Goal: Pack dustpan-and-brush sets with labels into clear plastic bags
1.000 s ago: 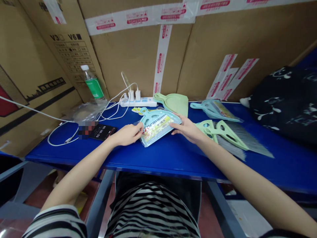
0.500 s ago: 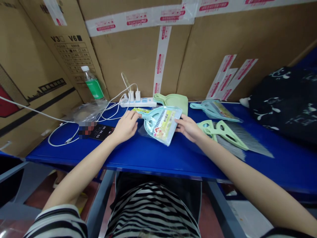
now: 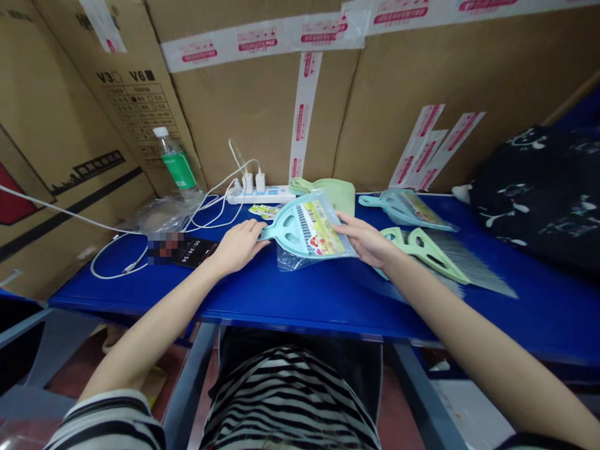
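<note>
Between my hands is a light blue dustpan and brush set (image 3: 288,228) in a clear plastic bag with a printed card, its handle pointing left. The fingers of my left hand (image 3: 244,245) close round the end of that handle. My right hand (image 3: 363,239) grips the wide bagged end, fingers over the upper edge. A green dustpan (image 3: 343,192) lies just behind the set. Beside my right forearm are green-handled brushes (image 3: 438,255) with grey bristles, partly covered by the arm. Another blue bagged dustpan set (image 3: 407,209) rests farther back at the right.
A white power strip (image 3: 262,195) with plugs and cables stands along the cardboard wall (image 3: 253,106). To the left are a phone (image 3: 194,251) showing a timer, crumpled clear plastic (image 3: 164,212) and a bottle (image 3: 178,164). A dark patterned bag (image 3: 534,194) sits at the right.
The bagged set has turned so its handle points more squarely left and its card has swung round. My left hand has moved slightly down, and my right hand has shifted a little to the right.
</note>
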